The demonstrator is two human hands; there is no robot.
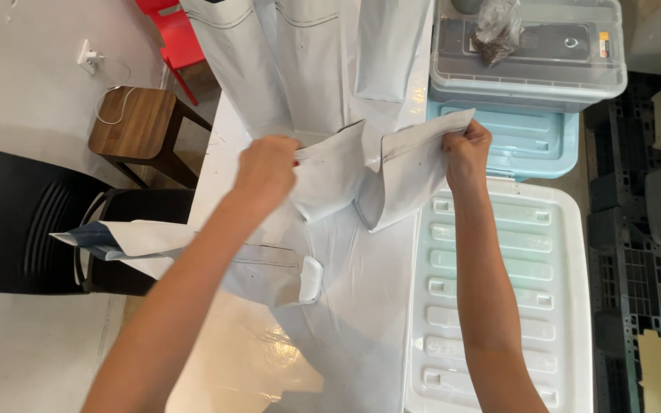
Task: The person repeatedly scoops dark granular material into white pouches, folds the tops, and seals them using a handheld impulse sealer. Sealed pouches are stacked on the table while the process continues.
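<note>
Left hand (265, 172) and right hand (464, 153) grip white pouches (376, 172).

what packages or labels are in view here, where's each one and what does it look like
Flat white plastic pouch: centre, between left hand and right hand.
Tall white pouches: top centre, standing.
Clear plastic bag of dark bits: on the clear storage box.
Small orange-and-white sticker: box lid, right.

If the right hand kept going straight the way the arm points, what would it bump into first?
Probably the pale blue bin lid just beyond the right hand, which grips a white pouch; depth is unclear.
</note>
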